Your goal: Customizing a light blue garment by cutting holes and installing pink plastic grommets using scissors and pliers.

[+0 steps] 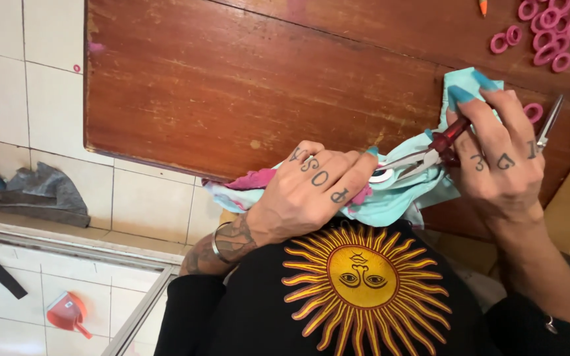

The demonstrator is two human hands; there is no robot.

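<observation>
Gripping pliers [430, 153] w/ right hand [499, 155], tips on a white ring [382, 175]; left hand [311, 191] clenched on turquoise cloth [390, 204] at tabletop [232, 86] edge. Risk: tips slip off ring, nick left fingers; cloth overhangs, could slide off.

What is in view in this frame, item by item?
wooden table: one, reddish brown, centre
cloth: one, turquoise with pink, table's near edge
pliers: one, dark red handles, over the cloth
white ring: one, at the plier tips
pink rings: a scattered pile, top right
grey rag: one, tiled floor, left
dustpan: one, orange-red, bottom left
left hand: pressing the cloth
right hand: grip shut on the pliers
</observation>
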